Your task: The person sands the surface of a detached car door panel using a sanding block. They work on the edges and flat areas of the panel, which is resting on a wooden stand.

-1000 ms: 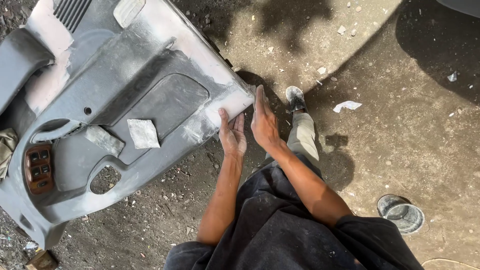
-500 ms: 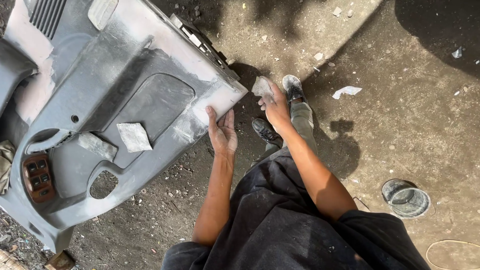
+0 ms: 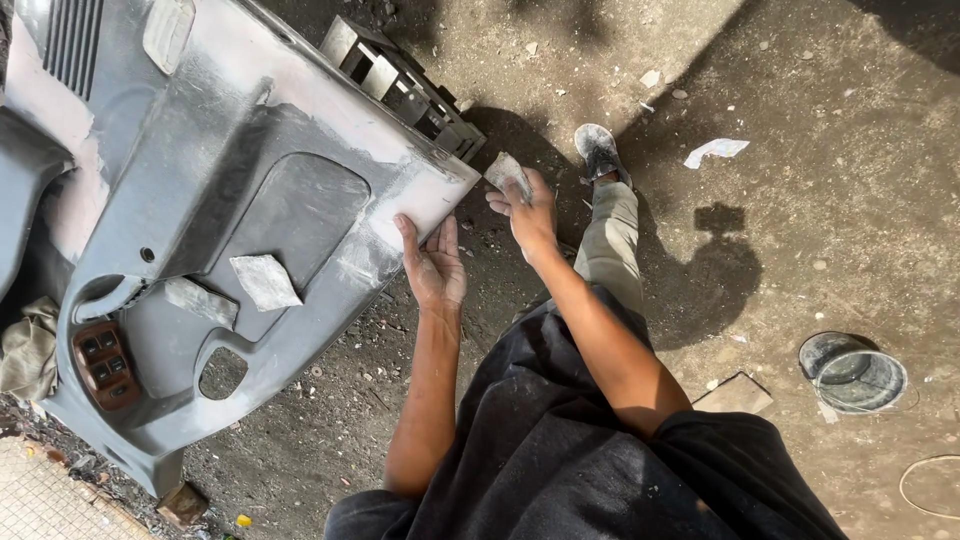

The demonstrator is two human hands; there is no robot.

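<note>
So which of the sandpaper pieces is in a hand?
The folded piece pinched in the right hand, off the panel's corner; the other two lie loose on the grey door panel.

Dusty concrete floor (image 3: 820, 240): grey door panel (image 3: 230, 200), metal tin (image 3: 852, 372), paper scrap (image 3: 716, 151), tile (image 3: 738, 396).

Left hand (image 3: 432, 262) open, palm up; right hand (image 3: 527, 205) clenched

Door panel (image 3: 250, 200) lying on the ground (image 3: 800, 230), filling the left; two sanding pieces (image 3: 265, 282) resting on its middle, switch block (image 3: 103, 363) lower left; left hand (image 3: 432, 265) touching the panel's right edge; right hand (image 3: 525, 205) just right of it, gripping a sanding pad (image 3: 507, 170); shoe (image 3: 600, 150) beyond; tin (image 3: 852, 372) far right.
</note>
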